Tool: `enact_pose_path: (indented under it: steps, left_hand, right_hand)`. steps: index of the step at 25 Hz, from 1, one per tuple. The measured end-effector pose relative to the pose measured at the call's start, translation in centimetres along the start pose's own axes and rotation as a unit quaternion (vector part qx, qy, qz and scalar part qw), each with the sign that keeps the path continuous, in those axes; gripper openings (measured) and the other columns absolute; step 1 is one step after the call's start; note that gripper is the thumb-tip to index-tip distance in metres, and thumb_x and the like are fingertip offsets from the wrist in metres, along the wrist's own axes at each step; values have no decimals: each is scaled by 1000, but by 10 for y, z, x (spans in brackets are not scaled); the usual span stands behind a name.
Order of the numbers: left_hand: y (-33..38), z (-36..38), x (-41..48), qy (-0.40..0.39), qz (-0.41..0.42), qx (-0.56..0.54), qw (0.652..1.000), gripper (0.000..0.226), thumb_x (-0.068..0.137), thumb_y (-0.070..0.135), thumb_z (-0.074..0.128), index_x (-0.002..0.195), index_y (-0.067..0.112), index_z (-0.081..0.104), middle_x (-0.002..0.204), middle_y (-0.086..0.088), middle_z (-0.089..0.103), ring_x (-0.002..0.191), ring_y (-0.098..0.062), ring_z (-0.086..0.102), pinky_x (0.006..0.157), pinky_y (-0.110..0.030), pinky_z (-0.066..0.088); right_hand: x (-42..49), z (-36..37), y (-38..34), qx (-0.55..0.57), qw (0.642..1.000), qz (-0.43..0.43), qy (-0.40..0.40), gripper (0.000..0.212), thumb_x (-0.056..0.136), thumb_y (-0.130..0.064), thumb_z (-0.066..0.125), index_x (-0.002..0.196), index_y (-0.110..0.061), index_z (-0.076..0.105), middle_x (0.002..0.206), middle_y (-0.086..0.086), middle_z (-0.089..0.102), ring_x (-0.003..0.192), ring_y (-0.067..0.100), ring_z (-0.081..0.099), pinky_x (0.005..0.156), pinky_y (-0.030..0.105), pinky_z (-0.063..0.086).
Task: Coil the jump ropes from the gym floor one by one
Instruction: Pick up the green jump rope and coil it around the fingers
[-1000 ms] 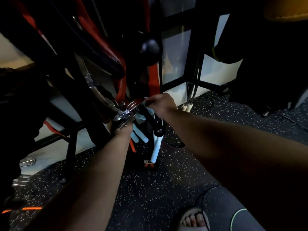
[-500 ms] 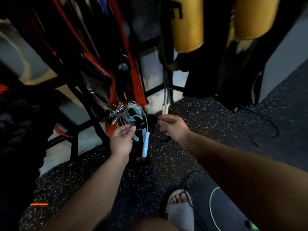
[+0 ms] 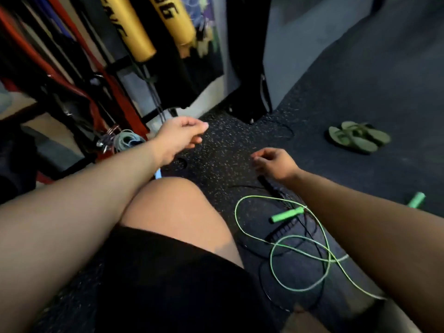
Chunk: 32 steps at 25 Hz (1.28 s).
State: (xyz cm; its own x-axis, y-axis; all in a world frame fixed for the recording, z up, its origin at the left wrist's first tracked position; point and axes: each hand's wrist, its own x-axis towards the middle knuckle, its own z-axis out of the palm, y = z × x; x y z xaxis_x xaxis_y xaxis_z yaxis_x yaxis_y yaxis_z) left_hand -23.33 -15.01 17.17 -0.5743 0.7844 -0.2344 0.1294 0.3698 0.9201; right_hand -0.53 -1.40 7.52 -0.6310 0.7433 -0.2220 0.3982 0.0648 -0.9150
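1. The green jump rope lies loose on the speckled gym floor, to the right of the person's bent knee. Its thin cord makes two overlapping loops, uncoiled.
2. One green handle lies flat between the knee and the right forearm, its long axis slanting from lower left up to the right, where the cord leaves it. A second green handle shows beyond the right forearm, pointing up and to the right; its lower end is cut off by the arm.
3. A black jump rope lies tangled under and beside the green one. Its dark ribbed handle is hard to tell from the floor, and its thin cord fades into the dark rubber.
4. The left hand hovers above the floor, fingers loosely curled and holding nothing.
5. The right hand is low near the floor, just above the far end of the black rope. Its fingers are curled inward; it seems empty, though its underside is turned away.
6. At the left, a pale coiled rope hangs on the rack, partly hidden behind the left forearm.
7. A pair of green sandals sits on the floor well apart, at the right.
8. The green cord's far end runs under the right forearm and out of sight.
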Motion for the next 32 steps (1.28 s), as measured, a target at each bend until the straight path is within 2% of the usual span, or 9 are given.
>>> enact_pose_path:
  steps: [3, 7, 10, 15, 19, 23, 26, 28, 32]
  left_hand:
    - [28, 33, -4, -86, 35, 127, 987, 10, 88, 27, 76, 89, 21, 68, 89, -1, 72, 75, -11, 67, 73, -26, 53]
    - [27, 61, -4, -180, 64, 295, 936, 17, 81, 32, 82, 86, 19, 72, 87, -7, 76, 73, -15, 68, 80, -36, 55]
    - [29, 80, 1, -224, 69, 382, 894, 22, 77, 40, 84, 86, 23, 75, 84, -6, 77, 79, -24, 73, 87, -44, 57]
    - [48, 141, 9, -241, 104, 391, 882, 22, 77, 43, 84, 88, 25, 75, 88, 4, 76, 82, -12, 71, 71, -24, 52]
    - [20, 219, 13, -279, 113, 387, 872, 22, 76, 43, 84, 86, 25, 75, 87, 11, 74, 86, -7, 69, 85, -28, 55]
    - [-40, 286, 20, -317, 69, 358, 876, 20, 78, 36, 84, 86, 22, 73, 86, 7, 74, 85, -11, 70, 76, -23, 52]
    - [-89, 330, 35, -334, 35, 353, 873, 20, 79, 32, 84, 91, 20, 73, 88, 5, 74, 82, -10, 69, 75, -23, 51]
    - [-124, 356, 49, -341, 13, 360, 868, 23, 81, 27, 82, 98, 17, 72, 92, 2, 75, 85, -14, 70, 79, -23, 51]
    - [-188, 394, 71, -353, -14, 426, 833, 38, 83, 34, 78, 117, 21, 66, 117, 0, 69, 107, -22, 67, 95, -28, 50]
  right_hand:
    - [-42, -42, 27, -1, 999, 25, 24, 14, 97, -11, 60, 88, -20, 68, 83, 8, 71, 70, 21, 66, 72, 39, 56]
    - [-83, -79, 59, -10, 997, 46, 54, 8, 98, -9, 59, 97, -11, 67, 88, 8, 72, 65, 8, 69, 64, 24, 56]
    - [-104, -95, 90, -17, 993, 82, 77, 11, 97, -12, 61, 91, -20, 68, 90, 8, 74, 75, 17, 69, 79, 39, 59]
    - [-117, -105, 128, -47, 986, 131, 93, 7, 95, -17, 63, 96, -20, 70, 89, 4, 76, 81, 22, 71, 86, 42, 58]
    - [-110, -110, 160, -66, 983, 157, 75, 11, 92, -27, 63, 84, -34, 68, 84, 1, 75, 81, 24, 72, 83, 43, 58]
    - [-96, -117, 204, -74, 979, 180, 67, 14, 90, -23, 63, 82, -33, 67, 87, -2, 74, 79, 21, 70, 85, 43, 58]
    - [-80, -124, 234, -84, 969, 223, 63, 12, 94, -19, 61, 92, -29, 69, 89, -5, 70, 82, 16, 66, 82, 31, 54]
    - [-65, -126, 259, -115, 963, 242, 42, 15, 95, -21, 60, 105, -24, 71, 94, -5, 69, 87, 13, 63, 79, 22, 44]
    - [-39, -119, 303, -166, 950, 264, -14, 28, 92, -24, 58, 118, -22, 67, 116, 2, 72, 108, 21, 66, 94, 29, 50]
